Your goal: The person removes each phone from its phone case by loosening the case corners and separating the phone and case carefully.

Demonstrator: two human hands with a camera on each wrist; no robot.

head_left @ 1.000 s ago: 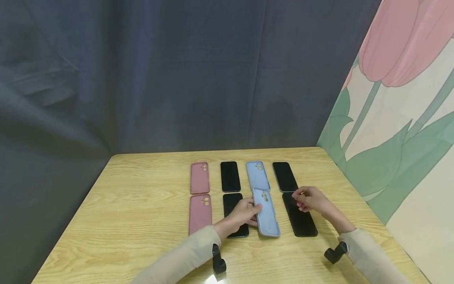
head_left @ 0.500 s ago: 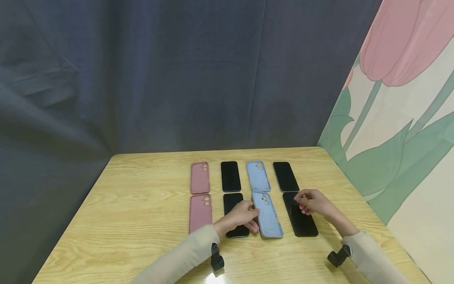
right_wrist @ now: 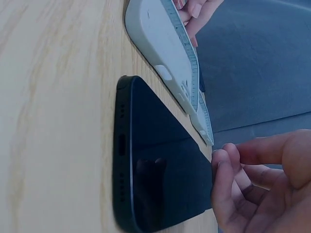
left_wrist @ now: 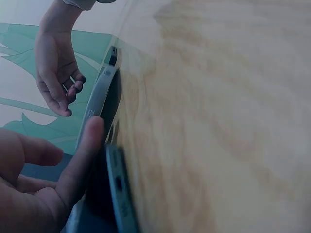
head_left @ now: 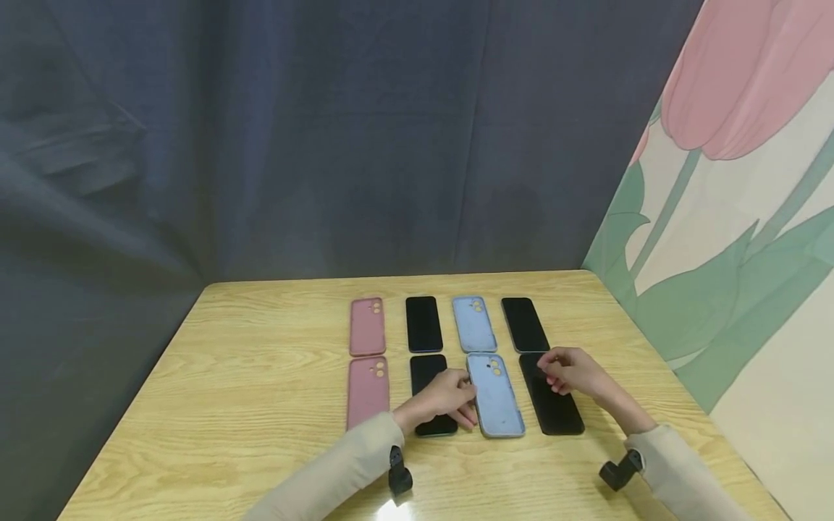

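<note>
A light blue phone case (head_left: pixel 498 405) lies flat on the table, its hollow side up. My left hand (head_left: pixel 446 394) is at its left edge, fingertips right at the rim, the wrist passing over a dark phone (head_left: pixel 425 369). Seen from the left wrist, the fingers of that left hand (left_wrist: pixel 39 204) reach out beside the case's side. My right hand (head_left: pixel 573 373) hovers above the upper part of another dark phone (head_left: pixel 554 409), fingers loosely bent. In the right wrist view, thumb and fingertips of the right hand (right_wrist: pixel 267 182) come together with nothing between them.
Behind lie a second blue case (head_left: pixel 474 323), a black phone (head_left: pixel 423 323) and another black phone (head_left: pixel 524 324). Two pink cases, one far (head_left: pixel 368 325) and one near (head_left: pixel 368 391), form the left column. A dark curtain (head_left: pixel 339 145) hangs behind the wooden table (head_left: pixel 260 362).
The near blue case went from tilted in my left hand's grip to flat on the table, then slid slightly right. My left thumb left its face. The right hand barely moved.
</note>
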